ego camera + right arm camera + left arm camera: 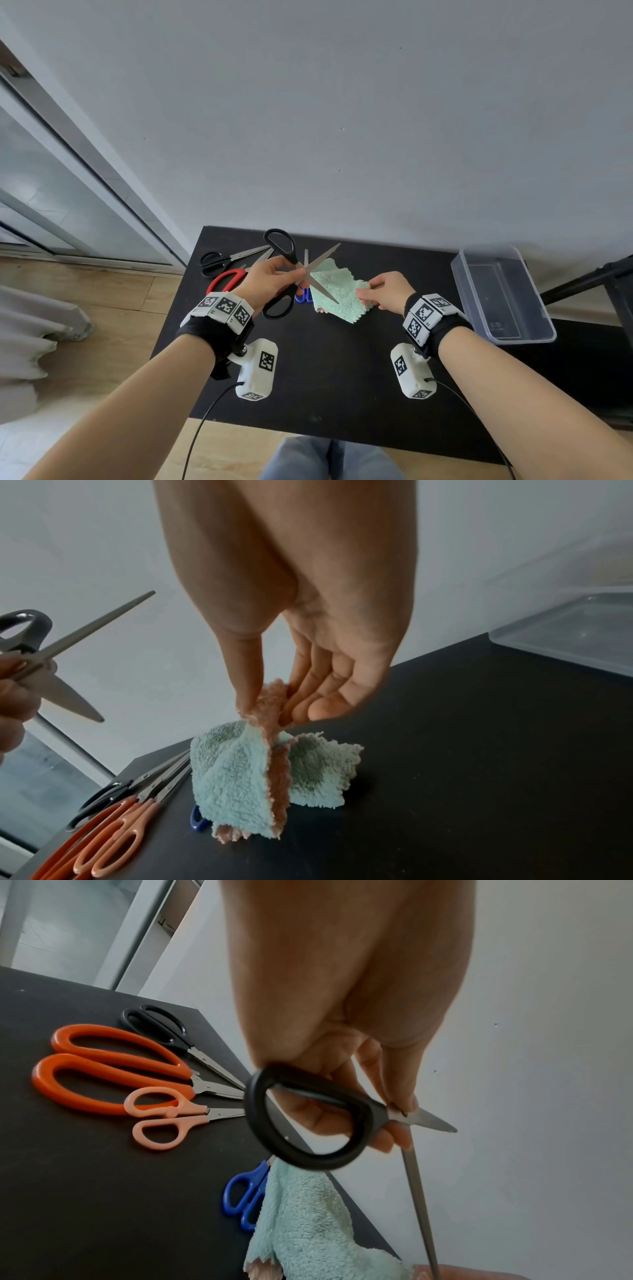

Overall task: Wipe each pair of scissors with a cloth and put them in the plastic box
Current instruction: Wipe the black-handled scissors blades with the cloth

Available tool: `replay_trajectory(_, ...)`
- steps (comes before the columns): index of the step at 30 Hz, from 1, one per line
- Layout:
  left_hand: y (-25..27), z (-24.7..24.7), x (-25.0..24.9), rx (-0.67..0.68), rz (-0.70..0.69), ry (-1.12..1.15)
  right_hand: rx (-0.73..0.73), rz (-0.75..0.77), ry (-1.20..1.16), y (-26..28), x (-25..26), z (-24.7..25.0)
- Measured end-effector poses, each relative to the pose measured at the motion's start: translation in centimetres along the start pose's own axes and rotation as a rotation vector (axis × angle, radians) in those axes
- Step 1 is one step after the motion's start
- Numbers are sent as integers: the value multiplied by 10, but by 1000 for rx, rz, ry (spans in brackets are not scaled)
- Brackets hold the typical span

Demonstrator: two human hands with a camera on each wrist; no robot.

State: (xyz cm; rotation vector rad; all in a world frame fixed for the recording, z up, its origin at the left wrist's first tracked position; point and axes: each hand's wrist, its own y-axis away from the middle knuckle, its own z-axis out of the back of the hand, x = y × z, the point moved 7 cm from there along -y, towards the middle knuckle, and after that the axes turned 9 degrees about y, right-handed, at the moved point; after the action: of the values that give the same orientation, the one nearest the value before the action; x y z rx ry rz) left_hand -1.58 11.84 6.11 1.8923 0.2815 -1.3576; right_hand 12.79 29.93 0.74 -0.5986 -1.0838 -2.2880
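Left hand point(270, 279) grips the big black scissors point(291, 274) near the pivot, blades spread wide into an X, held up off the desk point(342, 370). Right hand point(387, 291) pinches one edge of the mint-green cloth point(339, 291) between thumb and fingertips; in the right wrist view the cloth hangs folded from that pinch, pinkish underside showing, lower edge on or just above the desk.

Still on the desk, left side: small black scissors point(161, 1028), orange-handled scissors point(113, 1066), peach-handled scissors point(161, 1121). Blue-handled scissors point(245, 1194) lie partly under the cloth. Plastic box point(503, 294) sits at the right edge — I see no scissors in it, so by my read the task is barely started.

Risks:
- Blades are wide open, and one points down toward the cloth and the right hand's fingers. Wiping along the edge with a thin single layer could cut cloth or skin.
- The grip sits at the pivot, not in the loops — likely to twist or snap shut under wiping pressure.
- Cloth is only pinched at the edge; it may slip or bunch once the blade drags on it.
- Blue pair is half hidden, easy to miss or snag when the cloth lifts.

Writing: none readable on the scissors, cloth or box. Wrist units carry only black-and-white fiducial squares; the tiny characters beside them are too small to read.
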Motion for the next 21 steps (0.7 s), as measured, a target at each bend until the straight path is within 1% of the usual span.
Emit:
replay_trajectory(2,0,-1,-2,-1,4,25,-4,4,5,4,5,4)
replay_trajectory(6,0,-3,-9,10,12,33,-30,-38,-10,7,4,13)
replay_trajectory(8,0,-4,-12,12,7,31,-15,-52,3,7,4,15)
replay_trajectory(10,0,-5,-16,16,-1,23,7,-33,5,11,10,20)
replay_trajectory(15,1,-11,-32,43,-45,-19,-10,39,-50,19,34,45)
replay_trajectory(18,1,-17,-45,63,-78,-53,-17,65,-197,24,55,62)
replay_trajectory(21,1,-20,-53,83,-78,-126,34,57,-356,30,75,71)
